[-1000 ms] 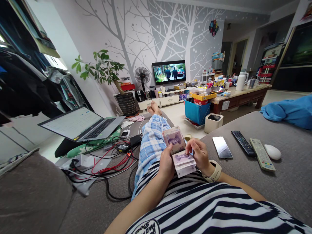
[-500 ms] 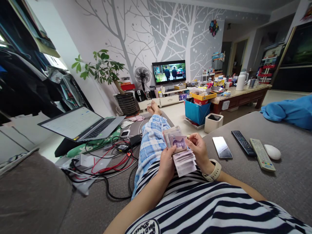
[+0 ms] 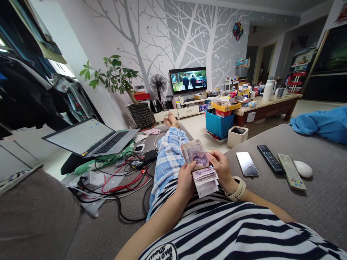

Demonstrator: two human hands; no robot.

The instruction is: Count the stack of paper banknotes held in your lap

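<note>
Since the head camera is the only view we get, containers first. A blue bin (image 3: 218, 124) stands on the floor by the coffee table (image 3: 267, 106), with something red showing at its top. A yellow tray (image 3: 225, 106) sits right above it; we can't tell if it rests on the bin or the table. Just beside the bin is a small white bin (image 3: 237, 136), dark inside, contents unclear.

The wad of banknotes (image 3: 202, 171) is held over our lap, between both hands, above the striped shirt. Its long axis runs away from us toward the plaid legs. The far half is bent up so a portrait faces us, and the near half lies flat pointing back at our belly.

Our left hand (image 3: 185, 178) has its fingers wrapped around the wad's left edge, thumb pressed on the upright note. Our right hand (image 3: 222, 168) has its fingers curled in, pinching the right edge of that note.

On the sofa (image 3: 311, 202) to our right lie a phone (image 3: 247, 163), a black remote (image 3: 269, 159), a light remote (image 3: 291, 171) and a white mouse (image 3: 303, 168), all near but apart from the hands. A laptop (image 3: 92, 137) and tangled cables (image 3: 119, 180) sit to our left. Nothing lies across the notes.
</note>
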